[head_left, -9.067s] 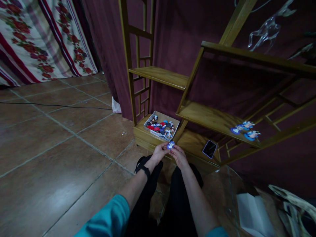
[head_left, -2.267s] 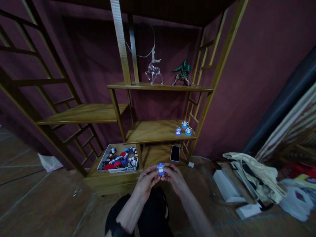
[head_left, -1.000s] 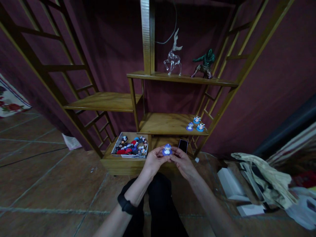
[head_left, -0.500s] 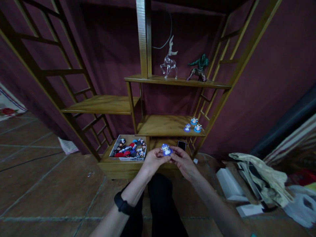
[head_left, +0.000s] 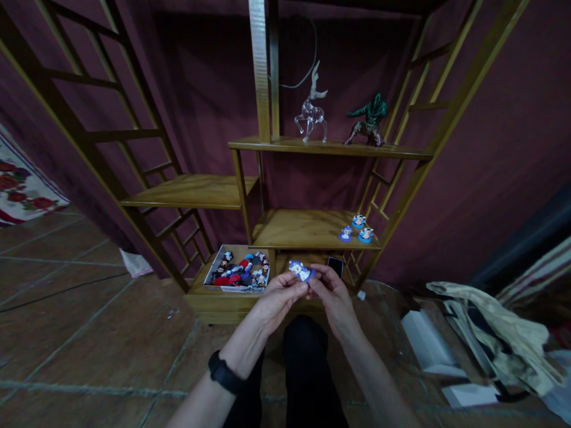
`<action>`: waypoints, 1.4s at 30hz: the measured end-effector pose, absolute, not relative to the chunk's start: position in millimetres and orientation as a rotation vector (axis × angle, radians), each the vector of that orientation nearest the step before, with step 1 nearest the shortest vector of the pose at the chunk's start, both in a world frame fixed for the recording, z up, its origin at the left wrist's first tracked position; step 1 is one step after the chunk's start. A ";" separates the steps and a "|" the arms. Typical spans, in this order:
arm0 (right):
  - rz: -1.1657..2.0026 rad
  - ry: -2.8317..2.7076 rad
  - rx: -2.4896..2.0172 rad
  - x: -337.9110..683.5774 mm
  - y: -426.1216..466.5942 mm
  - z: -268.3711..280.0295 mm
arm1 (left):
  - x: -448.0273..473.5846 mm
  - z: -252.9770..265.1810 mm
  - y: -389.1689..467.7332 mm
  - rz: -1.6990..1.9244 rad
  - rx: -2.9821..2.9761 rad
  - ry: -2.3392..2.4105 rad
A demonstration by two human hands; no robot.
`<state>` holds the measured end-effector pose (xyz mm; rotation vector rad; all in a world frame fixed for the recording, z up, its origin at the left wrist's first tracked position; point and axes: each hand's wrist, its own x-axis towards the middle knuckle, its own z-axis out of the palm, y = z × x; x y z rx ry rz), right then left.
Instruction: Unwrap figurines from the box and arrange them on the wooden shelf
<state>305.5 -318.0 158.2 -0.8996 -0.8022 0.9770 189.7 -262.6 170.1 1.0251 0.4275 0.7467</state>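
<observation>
A small purple-and-white figurine (head_left: 301, 271) is held between both hands, tilted with its head to the left and its purple base to the right. My left hand (head_left: 282, 295) pinches it from the left, and my right hand (head_left: 329, 292) grips the base side. Beyond them, three similar figurines stand at the right end of the middle shelf: one purple figurine (head_left: 345, 233) and two blue-based figurines (head_left: 366, 235). To the left of my hands an open cardboard box (head_left: 213, 267) holds several jumbled small figures in red, black and blue.
A clear deer statuette (head_left: 311, 113) and a green crouching statuette (head_left: 369, 120) stand on the upper shelf (head_left: 330, 147). Behind my right hand lies a dark phone (head_left: 335, 266). White boxes (head_left: 428, 342) and a beige cloth bag (head_left: 495, 333) lie on the floor at right.
The figurine has been turned in my fingers from upright to tilted left. Both hands still hold it. The camera view has shifted slightly.
</observation>
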 end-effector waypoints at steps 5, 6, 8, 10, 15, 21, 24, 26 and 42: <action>0.994 -0.776 -0.927 312.6 -311.5 147.4 | 196.7 165.3 -253.4 0.819 1.191 0.588; 0.996 -0.771 -0.927 313.8 -310.1 145.6 | 198.5 163.4 -250.8 0.827 1.227 0.615; 0.995 -0.760 -0.928 315.8 -307.3 143.8 | 202.2 159.3 -246.0 0.849 1.296 0.642; 0.989 -0.765 -0.933 317.3 -304.8 144.1 | 205.0 156.1 -242.9 0.896 1.377 0.647; 0.924 -0.820 -0.970 321.6 -301.6 147.1 | 205.5 159.9 -246.7 1.083 1.715 0.703; 0.972 -0.903 -0.917 330.5 -305.9 146.1 | 198.9 168.5 -257.6 1.126 2.076 0.760; 0.997 -0.908 -0.921 334.2 -308.3 145.4 | 197.9 165.4 -258.5 1.123 2.106 0.718; 1.002 -0.912 -0.926 335.8 -309.7 146.1 | 198.3 163.2 -258.7 1.129 2.128 0.682; 1.076 -0.741 -0.875 340.4 -306.0 142.3 | 211.9 160.2 -253.9 1.055 2.068 0.764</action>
